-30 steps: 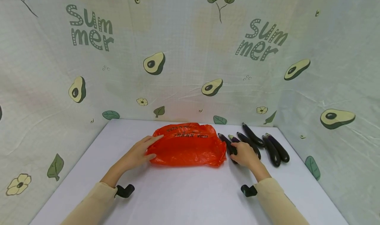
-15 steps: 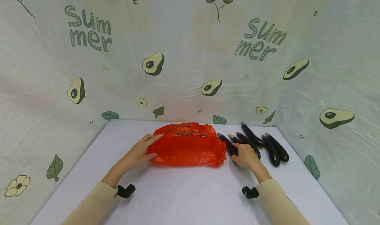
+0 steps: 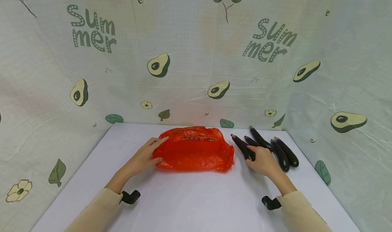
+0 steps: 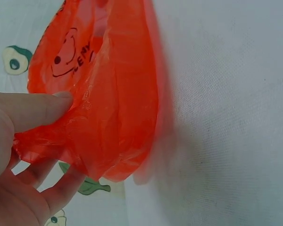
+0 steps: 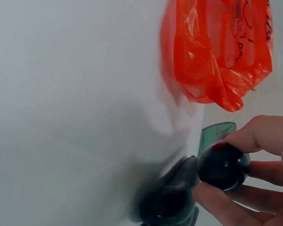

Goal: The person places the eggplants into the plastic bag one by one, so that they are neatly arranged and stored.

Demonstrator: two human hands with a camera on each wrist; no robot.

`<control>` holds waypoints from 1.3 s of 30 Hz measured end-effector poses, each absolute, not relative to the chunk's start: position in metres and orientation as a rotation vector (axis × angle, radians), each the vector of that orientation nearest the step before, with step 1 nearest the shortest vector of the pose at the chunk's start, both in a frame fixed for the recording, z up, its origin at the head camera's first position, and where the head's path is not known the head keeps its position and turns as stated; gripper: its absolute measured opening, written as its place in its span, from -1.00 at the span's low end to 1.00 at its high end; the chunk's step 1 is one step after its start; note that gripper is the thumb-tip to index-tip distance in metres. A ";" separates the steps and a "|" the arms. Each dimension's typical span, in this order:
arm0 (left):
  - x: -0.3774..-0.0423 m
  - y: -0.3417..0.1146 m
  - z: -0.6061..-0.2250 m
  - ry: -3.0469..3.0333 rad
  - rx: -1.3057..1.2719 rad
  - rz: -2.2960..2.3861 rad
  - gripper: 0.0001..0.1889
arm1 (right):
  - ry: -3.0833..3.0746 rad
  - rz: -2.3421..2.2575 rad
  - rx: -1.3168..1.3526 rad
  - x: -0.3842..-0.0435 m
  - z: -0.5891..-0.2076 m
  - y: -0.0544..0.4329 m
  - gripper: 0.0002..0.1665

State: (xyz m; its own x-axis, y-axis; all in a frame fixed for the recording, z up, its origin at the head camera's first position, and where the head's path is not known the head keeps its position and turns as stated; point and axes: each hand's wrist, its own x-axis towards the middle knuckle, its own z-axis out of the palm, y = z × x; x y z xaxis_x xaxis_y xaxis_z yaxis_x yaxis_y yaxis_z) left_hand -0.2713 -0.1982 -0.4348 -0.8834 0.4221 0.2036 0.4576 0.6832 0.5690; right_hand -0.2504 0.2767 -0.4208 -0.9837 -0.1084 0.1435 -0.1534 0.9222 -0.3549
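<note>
A red plastic bag [image 3: 193, 153] with black print stands on the white table, its side wall and printed face visible in the left wrist view. My left hand [image 3: 144, 157] grips its left end, thumb on one side of the film and fingers [image 4: 66, 188] on the other. To the right of the bag, my right hand [image 3: 261, 160] holds a dark eggplant [image 3: 240, 144] by its rounded end. That glossy end [image 5: 221, 165] faces the camera in the right wrist view, between thumb and fingers, with another eggplant [image 5: 167, 205] close beside it.
More eggplants lie to the right: one at the back [image 3: 258, 136], one partly hidden behind the right hand [image 3: 251, 141], and a pair [image 3: 284, 153] near the right edge. A patterned cloth [image 3: 190, 55] rises behind and beside the table [image 3: 196, 201].
My right hand has shifted right with the eggplant, away from the bag and over its neighbours, covering the green-tipped purple one. The left hand and bag have hardly moved.
</note>
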 end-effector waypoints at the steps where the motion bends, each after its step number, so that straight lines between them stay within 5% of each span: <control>1: -0.271 -0.198 -0.435 -2.830 -0.741 -0.978 -0.11 | -2.959 0.543 0.212 -0.248 -0.417 0.278 -0.30; 25: -0.269 -0.191 -0.430 -2.806 -0.729 -0.950 -0.10 | -2.974 0.625 0.333 -0.173 -0.366 0.280 -0.29; 39: -0.271 -0.186 -0.429 -2.784 -0.757 -0.960 -0.08 | -2.991 0.746 0.393 -0.177 -0.373 0.262 -0.32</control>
State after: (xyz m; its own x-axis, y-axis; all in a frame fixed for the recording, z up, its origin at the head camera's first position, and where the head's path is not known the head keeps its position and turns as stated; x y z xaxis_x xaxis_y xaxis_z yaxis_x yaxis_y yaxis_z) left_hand -0.2710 -0.1858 -0.4290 -0.8712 0.4227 0.2495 0.4866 0.6775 0.5516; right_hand -0.1769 0.2624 -0.3729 -0.9675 -0.2351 0.0932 -0.2513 0.8529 -0.4576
